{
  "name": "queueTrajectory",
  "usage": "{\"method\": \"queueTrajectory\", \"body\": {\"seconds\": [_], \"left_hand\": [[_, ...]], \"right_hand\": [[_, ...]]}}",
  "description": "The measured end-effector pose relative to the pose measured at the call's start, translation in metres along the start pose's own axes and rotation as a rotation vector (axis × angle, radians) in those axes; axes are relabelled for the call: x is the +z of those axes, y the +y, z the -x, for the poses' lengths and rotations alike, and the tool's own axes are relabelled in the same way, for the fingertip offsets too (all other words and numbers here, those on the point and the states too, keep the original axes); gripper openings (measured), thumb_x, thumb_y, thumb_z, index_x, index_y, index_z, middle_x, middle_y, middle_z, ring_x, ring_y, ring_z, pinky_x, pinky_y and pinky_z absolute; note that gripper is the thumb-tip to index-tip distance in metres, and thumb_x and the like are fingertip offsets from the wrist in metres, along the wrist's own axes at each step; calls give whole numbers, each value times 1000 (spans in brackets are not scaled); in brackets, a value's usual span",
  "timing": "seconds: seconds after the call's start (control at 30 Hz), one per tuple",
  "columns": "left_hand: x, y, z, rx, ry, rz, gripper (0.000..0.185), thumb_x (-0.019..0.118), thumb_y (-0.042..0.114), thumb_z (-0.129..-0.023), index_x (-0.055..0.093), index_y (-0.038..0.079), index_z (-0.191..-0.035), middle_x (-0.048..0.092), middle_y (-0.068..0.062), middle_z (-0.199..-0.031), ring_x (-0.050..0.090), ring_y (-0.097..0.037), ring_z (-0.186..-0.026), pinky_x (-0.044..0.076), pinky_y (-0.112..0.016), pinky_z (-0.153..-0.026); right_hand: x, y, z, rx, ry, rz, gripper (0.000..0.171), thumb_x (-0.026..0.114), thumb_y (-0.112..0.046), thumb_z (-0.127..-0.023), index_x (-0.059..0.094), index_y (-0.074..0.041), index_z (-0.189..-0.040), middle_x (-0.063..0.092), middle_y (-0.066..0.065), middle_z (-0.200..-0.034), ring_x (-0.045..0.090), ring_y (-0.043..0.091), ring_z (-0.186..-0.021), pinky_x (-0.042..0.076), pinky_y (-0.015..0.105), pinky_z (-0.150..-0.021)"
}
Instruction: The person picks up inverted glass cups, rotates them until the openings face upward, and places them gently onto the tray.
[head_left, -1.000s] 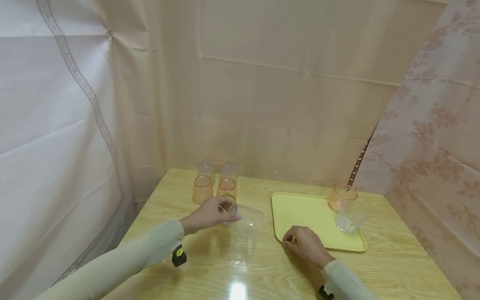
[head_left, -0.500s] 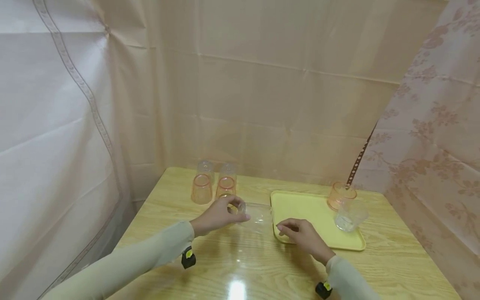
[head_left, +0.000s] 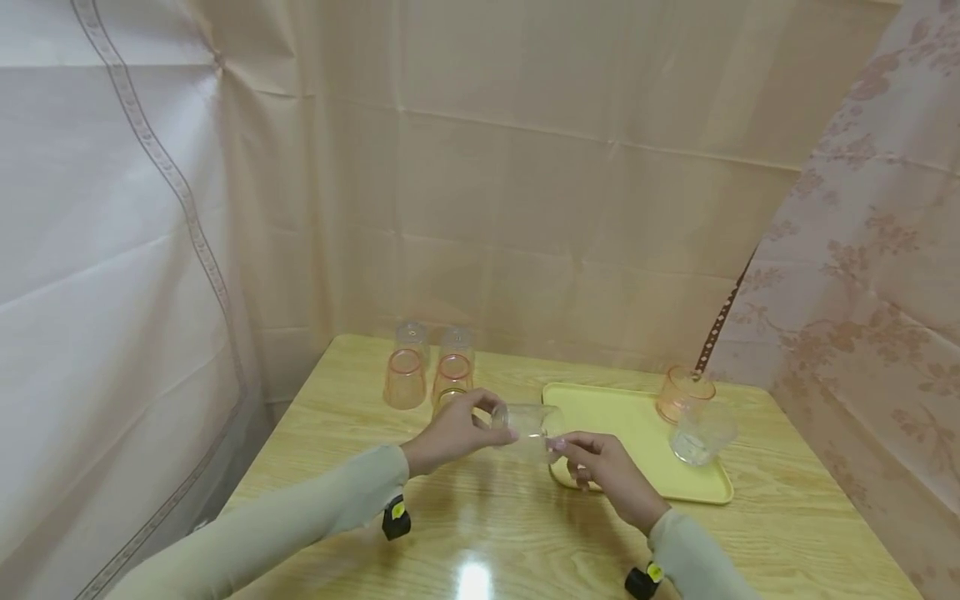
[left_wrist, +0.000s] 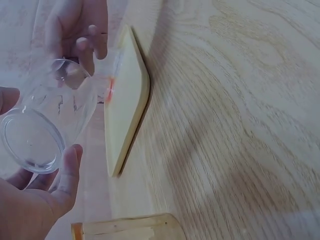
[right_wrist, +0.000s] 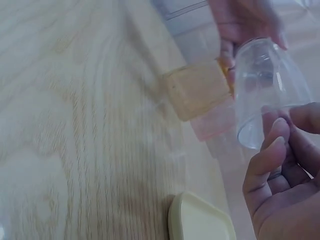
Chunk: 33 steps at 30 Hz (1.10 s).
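Head view, lower centre: my left hand [head_left: 456, 427] grips a clear tumbler [head_left: 529, 423] by its base; right hand [head_left: 606, 468] pinches the rim, presumably for stability.

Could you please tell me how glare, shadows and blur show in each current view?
Head view: a bright white glare spot on the table near the bottom edge, small highlights on the held clear cup; left wrist view: broad soft shadows across the wood, a darker line along the yellow tray; right wrist view: hazy overall, the amber cup soft-edged.
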<state>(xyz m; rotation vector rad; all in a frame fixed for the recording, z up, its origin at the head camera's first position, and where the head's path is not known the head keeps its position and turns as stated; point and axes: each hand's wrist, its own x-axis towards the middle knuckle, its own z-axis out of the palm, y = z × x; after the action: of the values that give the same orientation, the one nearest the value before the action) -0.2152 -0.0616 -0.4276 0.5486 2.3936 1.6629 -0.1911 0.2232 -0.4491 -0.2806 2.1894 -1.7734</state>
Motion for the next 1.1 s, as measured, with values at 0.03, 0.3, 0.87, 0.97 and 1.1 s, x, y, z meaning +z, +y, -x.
{"method": "queueTrajectory", "body": {"seconds": [0.03, 0.3, 0.87, 0.97, 1.1], "left_hand": [[1, 0, 0, -2, 4, 3, 49, 86, 41, -83, 64, 20, -122, 59, -1, -122, 68, -19, -86, 58, -42, -76], [3, 0, 0, -38, 18, -12, 60, 84, 49, -83, 61, 18, -128, 58, -1, -126, 66, -19, -90, 57, -40, -76], [11, 1, -7, 0, -31, -57, 55, 82, 46, -86, 63, 13, -126, 61, -1, -118, 67, -14, -88, 57, -34, -73], [14, 0, -10, 8, -49, -81, 57, 84, 43, -85, 64, 10, -127, 63, -1, -117, 67, -14, -88, 57, -33, -72], [18, -4, -15, -1, -62, -120, 64, 86, 40, -84, 63, 4, -133, 66, -4, -118, 66, -14, -89, 57, -32, -73]], "right_hand": [[0, -1, 0, -3, -1, -21, 46, 62, -38, -103, 68, 1, -126, 67, 14, -110, 49, 12, -73, 45, 25, -60], [-2, -4, 2, -26, 61, -95, 47, 65, -36, -102, 65, 6, -123, 66, 5, -101, 46, 11, -70, 43, 25, -62], [-6, -11, 3, -47, 192, -23, 37, 78, -31, -93, 73, 0, -113, 70, 4, -99, 45, 13, -67, 42, 25, -62], [-9, -12, 4, -44, 214, 21, 36, 79, -31, -92, 74, -2, -112, 70, 5, -102, 48, 15, -75, 42, 26, -62], [-12, -12, 7, -53, 220, 108, 34, 79, -34, -92, 75, -6, -111, 70, 7, -107, 57, 19, -92, 47, 31, -73]]}}
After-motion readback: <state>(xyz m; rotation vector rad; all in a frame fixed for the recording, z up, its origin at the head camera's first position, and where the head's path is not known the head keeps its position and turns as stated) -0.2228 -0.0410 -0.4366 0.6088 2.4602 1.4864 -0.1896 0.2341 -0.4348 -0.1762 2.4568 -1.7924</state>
